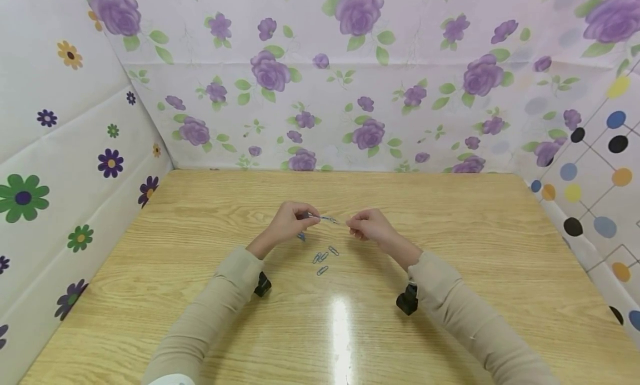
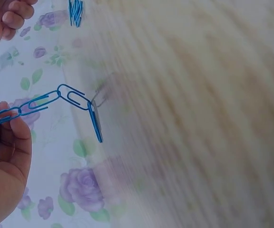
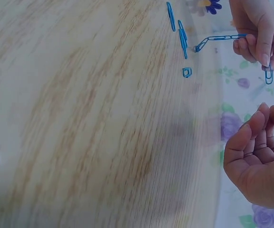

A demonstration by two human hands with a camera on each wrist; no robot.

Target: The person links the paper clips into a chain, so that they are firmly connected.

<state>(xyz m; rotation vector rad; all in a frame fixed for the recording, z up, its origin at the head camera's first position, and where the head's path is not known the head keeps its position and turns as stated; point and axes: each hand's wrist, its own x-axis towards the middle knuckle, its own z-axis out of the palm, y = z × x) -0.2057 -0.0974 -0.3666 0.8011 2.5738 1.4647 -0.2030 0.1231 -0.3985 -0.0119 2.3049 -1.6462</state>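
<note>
My left hand pinches a chain of linked blue paper clips above the table. One end clip sticks out past its thumb and fingertip toward the right hand. From the other side of the left hand the rest of the chain droops, its lowest clip down at the table. Facing it, my right hand has curled fingers, with thumb and fingertips brought together; no clip shows between them. A small gap separates the right fingertips from the end clip. Several loose paper clips lie on the table below the hands.
The wood-grain table carries a bright light reflection near the front. Behind it hangs a cloth with purple flowers; patterned cloths also stand at left and right. Black wrist cameras are strapped under both sleeves.
</note>
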